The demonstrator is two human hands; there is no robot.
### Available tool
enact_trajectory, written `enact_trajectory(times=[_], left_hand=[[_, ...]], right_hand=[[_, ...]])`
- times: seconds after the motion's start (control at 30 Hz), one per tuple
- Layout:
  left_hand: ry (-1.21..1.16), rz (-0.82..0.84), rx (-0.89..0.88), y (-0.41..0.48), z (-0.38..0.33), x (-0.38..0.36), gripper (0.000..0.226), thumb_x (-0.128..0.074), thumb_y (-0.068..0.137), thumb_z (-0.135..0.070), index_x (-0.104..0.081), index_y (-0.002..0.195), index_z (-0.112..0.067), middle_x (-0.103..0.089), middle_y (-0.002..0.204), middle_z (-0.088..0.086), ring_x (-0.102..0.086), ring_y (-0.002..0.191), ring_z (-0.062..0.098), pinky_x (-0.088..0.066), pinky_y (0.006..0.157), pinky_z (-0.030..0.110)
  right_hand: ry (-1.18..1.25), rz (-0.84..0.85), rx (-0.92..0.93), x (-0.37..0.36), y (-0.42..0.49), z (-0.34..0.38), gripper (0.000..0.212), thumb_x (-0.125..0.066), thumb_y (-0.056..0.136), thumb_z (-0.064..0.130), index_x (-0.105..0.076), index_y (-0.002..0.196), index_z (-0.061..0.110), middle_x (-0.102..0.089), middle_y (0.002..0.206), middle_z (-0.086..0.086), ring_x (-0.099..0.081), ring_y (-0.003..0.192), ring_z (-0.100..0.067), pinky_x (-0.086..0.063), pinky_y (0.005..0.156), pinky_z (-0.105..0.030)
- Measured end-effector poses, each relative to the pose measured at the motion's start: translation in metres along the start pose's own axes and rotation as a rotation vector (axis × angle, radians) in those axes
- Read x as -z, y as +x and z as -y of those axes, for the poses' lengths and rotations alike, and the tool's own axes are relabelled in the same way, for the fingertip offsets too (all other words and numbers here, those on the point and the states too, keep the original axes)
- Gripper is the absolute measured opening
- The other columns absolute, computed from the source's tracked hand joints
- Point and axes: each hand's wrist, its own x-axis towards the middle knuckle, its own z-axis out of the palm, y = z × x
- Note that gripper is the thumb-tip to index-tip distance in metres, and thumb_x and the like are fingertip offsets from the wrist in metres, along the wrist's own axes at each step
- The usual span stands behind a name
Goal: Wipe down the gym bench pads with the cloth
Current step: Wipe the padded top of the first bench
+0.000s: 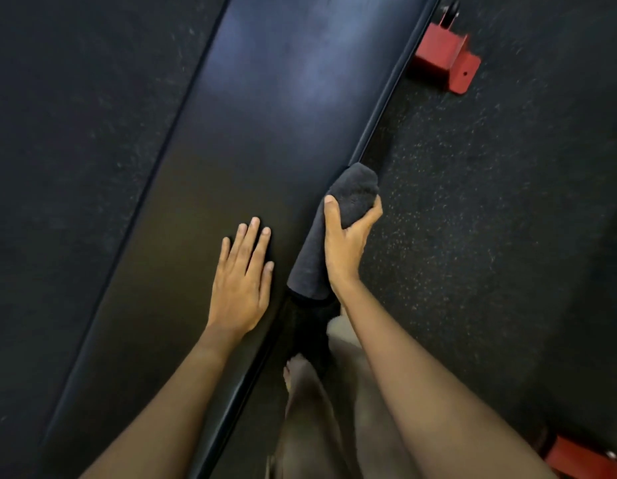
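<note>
Cloth [338,229] (dark grey, bunched) drapes over the right edge of the bench pad [252,140], gripped by the right hand [348,236], fingers curled round it. Left hand [241,281] rests flat on the pad, fingers straight.

A red metal bracket [445,60] rests on the speckled black floor [490,236], beige trousers [334,426] nearer.

Left hand [239,285] on the pad [265,133]; cloth [355,190] (held by the right hand [345,243]) on its right edge; frame foot [445,60] beyond.
</note>
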Motion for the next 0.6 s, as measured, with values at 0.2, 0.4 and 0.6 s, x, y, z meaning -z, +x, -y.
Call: enact_trajectory(times=[0.2, 0.4, 0.6], left_hand=[[-0.02, -0.04, 0.021, -0.085, 0.02, -0.005, 0.049, -0.033, 0.098, -0.023, -0.032, 0.143, -0.004, -0.025, 0.151, 0.013, -0.018, 0.142, 0.024, -0.006, 0.118, 0.035], [-0.045, -0.034, 0.033, -0.202, 0.05, -0.008, 0.049, -0.033, 0.098, -0.024, -0.032, 0.143, -0.005, -0.025, 0.152, 0.011, -0.018, 0.142, 0.023, -0.006, 0.117, 0.035], [-0.068, -0.009, 0.111, -0.337, 0.084, -0.01, 0.049, -0.033, 0.098, -0.025, -0.031, 0.145, -0.009, -0.026, 0.153, 0.012, -0.017, 0.143, 0.023, -0.007, 0.116, 0.035]], right_hand=[[-0.009, -0.005, 0.023, -0.002, -0.077, -0.05, 0.074, -0.064, 0.09, 0.036, -0.02, 0.147, 0.021, -0.032, 0.151, -0.01, -0.038, 0.134, -0.023, -0.036, 0.106, -0.033], [-0.069, -0.018, 0.009, -0.002, -0.182, -0.115, 0.072, -0.061, 0.093, 0.032, -0.019, 0.149, 0.015, -0.032, 0.151, -0.014, -0.033, 0.137, -0.026, -0.009, 0.084, 0.008], [-0.057, -0.031, -0.004, -0.006, -0.295, -0.189, 0.073, -0.061, 0.094, 0.026, -0.017, 0.15, 0.01, -0.024, 0.155, -0.011, -0.028, 0.14, -0.021, -0.015, 0.085, 0.004]])
